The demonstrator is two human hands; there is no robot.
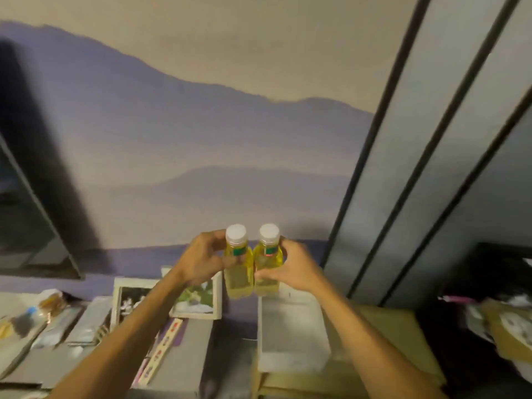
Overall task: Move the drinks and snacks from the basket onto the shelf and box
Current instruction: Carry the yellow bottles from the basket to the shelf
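The whole view is motion-blurred. The green labels on the two yellow bottles point(252, 266) cannot be read, and their bases hide part of the white box point(290, 335) beneath. The left hand point(203, 262) covers a corner of a framed picture point(198, 300). Wrapped items point(43, 315) at the left edge and a pile point(506, 326) at the right edge are cut off and unidentifiable.

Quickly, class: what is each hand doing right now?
Left hand: closed around the left yellow bottle.
Right hand: closed around the right yellow bottle.
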